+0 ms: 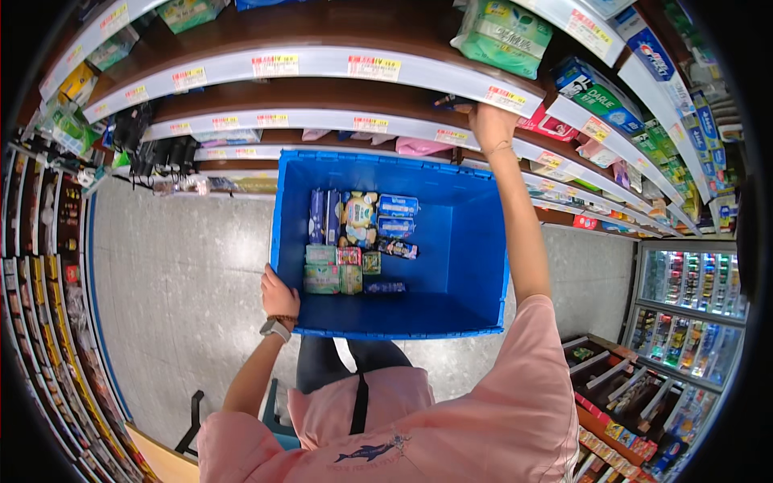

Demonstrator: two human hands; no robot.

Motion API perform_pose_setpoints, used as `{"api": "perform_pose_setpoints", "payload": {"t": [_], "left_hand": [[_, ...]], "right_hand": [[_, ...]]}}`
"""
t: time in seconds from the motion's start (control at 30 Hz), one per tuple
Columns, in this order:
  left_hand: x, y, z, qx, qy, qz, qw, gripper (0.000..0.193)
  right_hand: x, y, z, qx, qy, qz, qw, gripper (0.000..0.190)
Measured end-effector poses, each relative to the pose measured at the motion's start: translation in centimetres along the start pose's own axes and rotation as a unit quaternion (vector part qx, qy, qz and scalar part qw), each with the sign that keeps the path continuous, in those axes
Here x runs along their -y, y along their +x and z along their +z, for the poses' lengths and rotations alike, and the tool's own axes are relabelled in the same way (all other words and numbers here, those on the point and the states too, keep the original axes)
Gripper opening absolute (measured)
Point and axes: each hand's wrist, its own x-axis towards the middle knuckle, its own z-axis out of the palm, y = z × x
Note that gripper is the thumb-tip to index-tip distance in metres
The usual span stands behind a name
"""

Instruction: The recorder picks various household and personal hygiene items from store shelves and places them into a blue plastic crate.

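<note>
A blue plastic crate (pixel 477 253) lies open in front of me, with packets standing or lying at its left and middle: dark blue packs (pixel 325 217), a cream and yellow pack (pixel 360 217), blue-white packs (pixel 397 216), green packs (pixel 322 278) and a black patterned pack (pixel 397 248). My left hand (pixel 280 294) grips the crate's left wall, fingers on the outside and thumb near the rim. My right hand (pixel 492 127) reaches onto a shelf at the upper right, its fingers partly hidden under the shelf edge above. A small dark packet (pixel 445 100) shows beside its fingers.
Store shelves (pixel 217 69) with price strips curve across the top. A green pack (pixel 504 36) and a toothpaste box (pixel 598 93) sit at the upper right. Goods racks (pixel 45 302) line the left, a drinks fridge (pixel 688 302) the right. A black metal bar (pixel 194 422) stands at lower left.
</note>
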Motion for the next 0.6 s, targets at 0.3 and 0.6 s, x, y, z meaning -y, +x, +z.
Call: {"api": "perform_pose_setpoints", "payload": {"t": [0.3, 0.6], "left_hand": [[-0.3, 0.7, 0.1, -0.011, 0.001, -0.015, 1.000, 0.086], [-0.1, 0.2, 0.7, 0.012, -0.025, -0.019, 0.999, 0.083]], "right_hand": [[-1.3, -3.0, -1.7, 0.003, 0.103, 0.070, 0.992, 0.049], [-1.8, -13.1, -6.6, -0.208, 0.085, -0.007, 0.974, 0.054]]}}
